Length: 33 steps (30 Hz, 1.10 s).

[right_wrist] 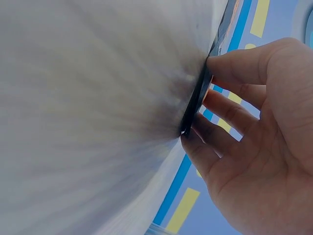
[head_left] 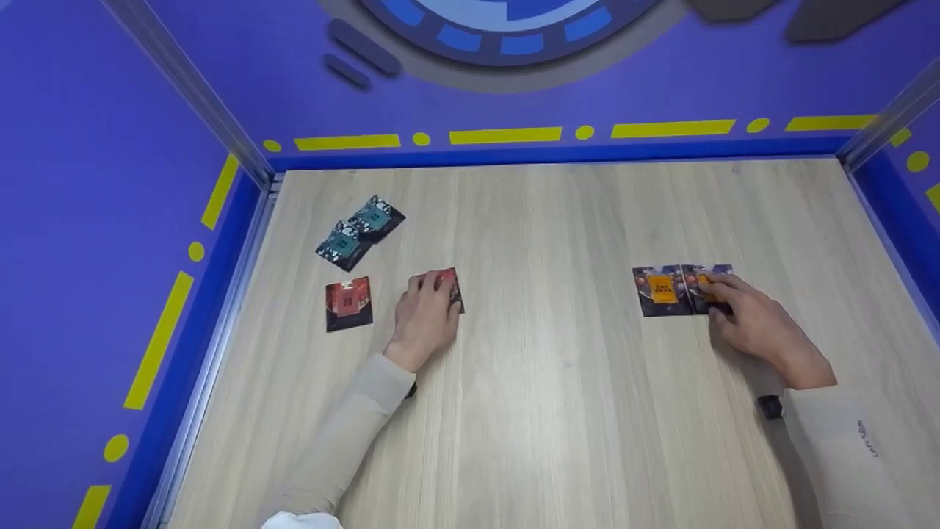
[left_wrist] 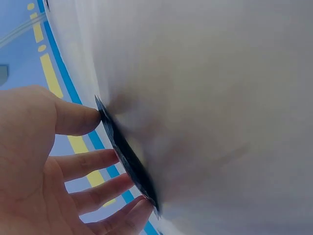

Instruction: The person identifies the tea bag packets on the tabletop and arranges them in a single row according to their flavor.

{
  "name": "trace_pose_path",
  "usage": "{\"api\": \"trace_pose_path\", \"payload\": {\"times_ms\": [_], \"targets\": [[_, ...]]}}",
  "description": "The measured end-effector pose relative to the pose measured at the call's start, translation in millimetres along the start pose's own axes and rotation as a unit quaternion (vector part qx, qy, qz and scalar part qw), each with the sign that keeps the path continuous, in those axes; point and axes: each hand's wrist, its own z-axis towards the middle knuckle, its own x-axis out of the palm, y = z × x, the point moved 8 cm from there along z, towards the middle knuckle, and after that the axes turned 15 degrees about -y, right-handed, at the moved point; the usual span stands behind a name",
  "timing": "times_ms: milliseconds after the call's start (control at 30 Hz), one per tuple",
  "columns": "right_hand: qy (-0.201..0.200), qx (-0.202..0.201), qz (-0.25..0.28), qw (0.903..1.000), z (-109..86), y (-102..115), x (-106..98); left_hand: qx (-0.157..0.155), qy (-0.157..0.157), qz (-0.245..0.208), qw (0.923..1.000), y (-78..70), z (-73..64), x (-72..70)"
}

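My left hand lies flat on a red card left of the table's middle, covering most of it. In the left wrist view the left hand has its thumb and fairly straight fingertips touching the card, seen edge-on. My right hand rests its fingertips on an orange card at the right. In the right wrist view the right hand has thumb and fingertips against that card. A second orange card lies flat just left of it.
Another red card lies left of my left hand. Two overlapping teal cards sit farther back on the left. The light wood table is bounded by blue walls with yellow markings on three sides.
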Motion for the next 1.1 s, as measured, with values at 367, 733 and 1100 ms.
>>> {"api": "trace_pose_path", "payload": {"times_ms": [367,733,1100], "targets": [[0.008,0.01,0.002,0.9999,-1.3,-1.3,1.6,0.046,0.007,0.036,0.9983,-43.0,8.7,14.4],[0.008,0.022,-0.002,0.9997,-0.8,-1.5,1.7,0.093,0.041,0.047,0.9938,-99.6,17.0,32.5],[0.014,0.024,-0.003,0.9996,-1.2,-0.9,2.6,0.129,0.056,0.079,0.9869,-146.4,27.7,52.2]]}}
